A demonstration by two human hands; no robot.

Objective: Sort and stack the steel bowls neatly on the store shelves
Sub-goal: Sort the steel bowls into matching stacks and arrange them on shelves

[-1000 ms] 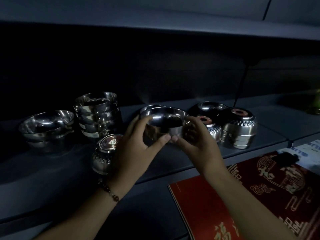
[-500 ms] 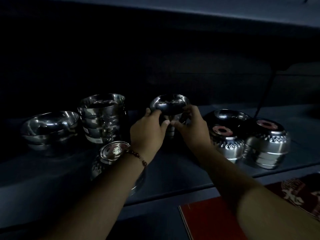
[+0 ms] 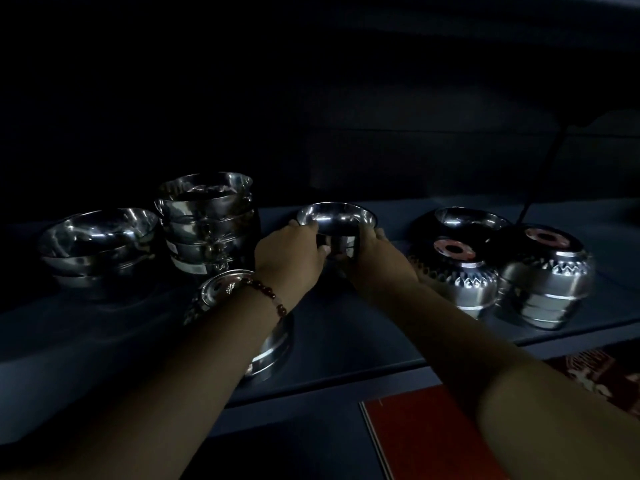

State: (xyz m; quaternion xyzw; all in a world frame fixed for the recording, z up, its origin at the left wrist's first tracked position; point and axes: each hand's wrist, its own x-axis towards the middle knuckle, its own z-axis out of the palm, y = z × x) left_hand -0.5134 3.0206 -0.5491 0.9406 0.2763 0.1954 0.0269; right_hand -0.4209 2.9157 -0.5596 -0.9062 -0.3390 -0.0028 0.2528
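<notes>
Steel bowl [image 3: 337,223] sits upright, clamped between left hand [image 3: 289,252] and right hand [image 3: 375,259]; tall bowl stack [image 3: 207,223] stands left of the left hand.

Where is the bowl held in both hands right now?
In the head view the bowl sits mid-shelf, gripped by the left hand and right hand, between the tall stack and the upturned bowls.

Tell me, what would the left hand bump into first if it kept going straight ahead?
The left hand already grips the steel bowl. Beyond the bowl, only bare shelf and darkness show; depth is hard to judge.
</notes>
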